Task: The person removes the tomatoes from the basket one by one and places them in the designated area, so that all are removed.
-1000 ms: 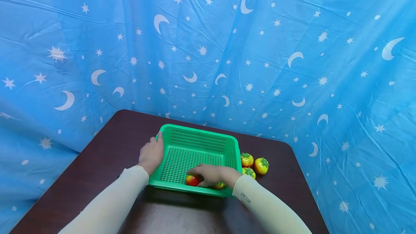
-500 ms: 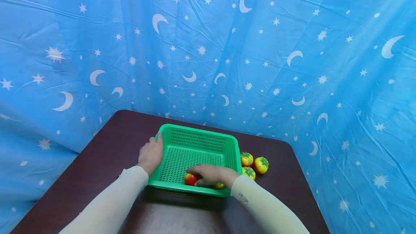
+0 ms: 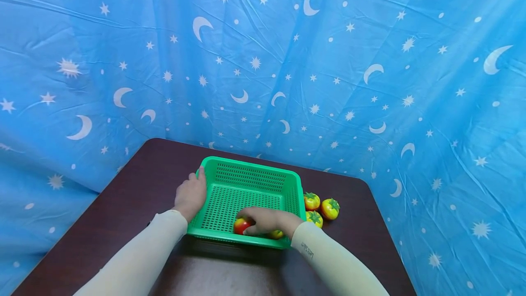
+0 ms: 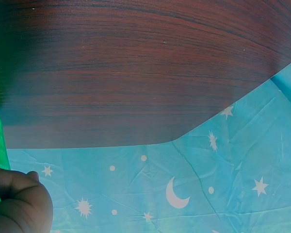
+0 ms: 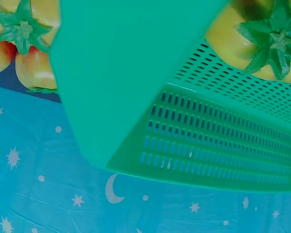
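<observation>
A green perforated plastic basket [image 3: 242, 200] stands on the dark table. My left hand [image 3: 191, 195] grips its left rim; in the left wrist view, the left hand [image 4: 22, 201] shows curled at the basket's edge. Inside the basket, at the near side, my right hand [image 3: 265, 221] curls its fingers and thumb round a red-and-yellow tomato [image 3: 240, 226]. Another yellow tomato [image 3: 276, 234] lies in the near right corner, partly hidden under the right hand. Its green leafy top [image 5: 279, 41] shows in the right wrist view, where the hand itself is out of sight.
Outside the basket's right wall, three yellow-red tomatoes [image 3: 330, 209] with green leafy tops sit close together on the brown wood-grain table [image 3: 160, 172]. A blue curtain [image 3: 263, 58] with white moons and stars hangs behind the table and along both sides.
The right hand and its tomato shift slightly within the basket's near side. My left hand, the basket and the three tomatoes outside stay in place.
</observation>
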Available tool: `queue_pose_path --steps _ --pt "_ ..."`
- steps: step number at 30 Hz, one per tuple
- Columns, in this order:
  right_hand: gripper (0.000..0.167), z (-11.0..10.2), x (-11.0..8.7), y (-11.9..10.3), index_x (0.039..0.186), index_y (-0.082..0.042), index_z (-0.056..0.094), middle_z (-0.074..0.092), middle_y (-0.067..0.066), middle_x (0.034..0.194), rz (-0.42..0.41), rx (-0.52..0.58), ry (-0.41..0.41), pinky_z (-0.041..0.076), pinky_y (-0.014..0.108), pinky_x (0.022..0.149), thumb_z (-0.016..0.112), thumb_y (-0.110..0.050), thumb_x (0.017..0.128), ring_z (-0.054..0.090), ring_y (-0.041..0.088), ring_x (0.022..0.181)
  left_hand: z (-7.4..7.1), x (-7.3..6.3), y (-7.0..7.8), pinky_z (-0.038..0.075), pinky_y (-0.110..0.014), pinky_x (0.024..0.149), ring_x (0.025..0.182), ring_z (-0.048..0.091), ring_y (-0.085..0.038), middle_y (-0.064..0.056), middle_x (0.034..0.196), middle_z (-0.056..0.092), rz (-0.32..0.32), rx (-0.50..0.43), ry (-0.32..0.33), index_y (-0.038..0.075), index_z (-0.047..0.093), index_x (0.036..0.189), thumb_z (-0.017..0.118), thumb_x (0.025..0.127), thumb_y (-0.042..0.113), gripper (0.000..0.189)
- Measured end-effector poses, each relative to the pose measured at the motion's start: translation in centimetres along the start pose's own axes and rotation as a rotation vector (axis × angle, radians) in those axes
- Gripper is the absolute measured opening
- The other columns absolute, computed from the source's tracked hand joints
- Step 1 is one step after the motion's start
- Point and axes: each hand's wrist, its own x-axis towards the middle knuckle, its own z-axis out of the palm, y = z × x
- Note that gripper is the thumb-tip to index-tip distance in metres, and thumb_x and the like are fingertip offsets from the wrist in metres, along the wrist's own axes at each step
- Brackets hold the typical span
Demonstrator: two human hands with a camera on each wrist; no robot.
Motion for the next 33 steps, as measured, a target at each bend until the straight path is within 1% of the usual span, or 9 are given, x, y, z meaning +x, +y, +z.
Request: queue_pose_path --steps 4,7,9,13,15,19,21,29,33 --pt "0.039 -0.04 0.06 0.2 0.136 -0.017 0.053 0.059 -0.005 0.122 0.024 0.033 -0.004 0.049 0.026 0.095 0.059 -0.034 0.101 0.053 0.007 0.103 -0.05 0.03 0.06 0.051 -0.04 0.057 0.072 0.056 -0.027 -0.028 0.114 0.053 -0.001 0.002 -0.002 -0.002 0.015 0.159 0.042 0.103 -0.002 0.062" --pt "0.037 -0.09 0.09 0.13 0.133 -0.017 0.053 0.059 -0.005 0.117 0.055 0.053 -0.005 0.049 0.025 0.091 0.06 -0.033 0.1 0.052 0.007 0.099 -0.12 0.07 0.09 0.052 -0.04 0.057 0.072 0.056 -0.027 -0.028 0.113 0.053 -0.002 0.0 0.004 -0.002 0.016 0.159 0.043 0.102 -0.001 0.063" --pt "0.041 -0.11 0.09 -0.02 0.136 -0.016 0.052 0.059 -0.004 0.121 0.074 0.059 -0.003 0.049 0.026 0.094 0.061 -0.032 0.1 0.053 0.008 0.101 -0.09 0.1 0.07 0.051 -0.04 0.057 0.072 0.056 -0.027 -0.028 0.113 0.053 -0.003 -0.002 0.005 -0.002 0.015 0.159 0.043 0.103 -0.001 0.063" --pt "0.051 -0.03 0.06 -0.33 0.145 -0.012 0.051 0.059 0.001 0.137 0.092 0.028 -0.003 0.048 0.03 0.104 0.06 -0.033 0.1 0.055 0.01 0.113 -0.03 0.08 0.07 0.051 -0.04 0.057 0.072 0.056 -0.027 -0.028 0.113 0.054 -0.007 -0.006 0.003 -0.002 0.016 0.159 0.042 0.103 -0.001 0.062" --pt "0.052 0.03 0.04 -0.41 0.145 -0.012 0.052 0.059 0.001 0.139 0.111 0.019 -0.004 0.048 0.03 0.103 0.059 -0.035 0.1 0.054 0.01 0.113 -0.04 0.04 0.09 0.052 -0.041 0.058 0.072 0.057 -0.027 -0.028 0.113 0.054 -0.008 -0.005 0.002 -0.002 0.016 0.159 0.041 0.103 0.0 0.061" --pt "0.05 0.12 0.05 -0.37 0.143 -0.012 0.054 0.061 0.0 0.132 0.152 0.032 -0.002 0.049 0.029 0.095 0.059 -0.037 0.099 0.053 0.009 0.103 -0.09 -0.01 0.1 0.054 -0.043 0.061 0.074 0.058 -0.029 -0.028 0.114 0.053 -0.006 -0.005 0.002 -0.002 0.016 0.159 0.041 0.103 -0.001 0.061" --pt "0.05 0.14 0.11 -0.29 0.141 -0.013 0.055 0.062 -0.001 0.129 0.159 0.041 -0.001 0.049 0.028 0.092 0.06 -0.037 0.098 0.052 0.008 0.1 -0.14 -0.03 0.13 0.054 -0.043 0.061 0.074 0.058 -0.029 -0.029 0.114 0.053 -0.007 -0.006 0.001 -0.003 0.017 0.159 0.041 0.103 -0.001 0.061" --pt "0.047 0.16 0.27 -0.15 0.137 -0.013 0.058 0.062 -0.003 0.122 0.162 0.052 0.004 0.049 0.027 0.088 0.061 -0.036 0.096 0.052 0.008 0.096 -0.12 -0.05 0.16 0.053 -0.042 0.06 0.073 0.057 -0.028 -0.028 0.114 0.053 -0.009 -0.009 0.008 -0.002 0.017 0.159 0.042 0.103 -0.001 0.061" --pt "0.042 0.29 0.41 -0.05 0.132 -0.015 0.06 0.062 -0.004 0.116 0.163 0.058 0.01 0.048 0.026 0.084 0.063 -0.034 0.095 0.052 0.008 0.093 -0.18 -0.14 0.16 0.052 -0.041 0.058 0.07 0.056 -0.027 -0.029 0.112 0.053 -0.007 -0.007 0.004 -0.003 0.016 0.159 0.04 0.103 -0.002 0.06"
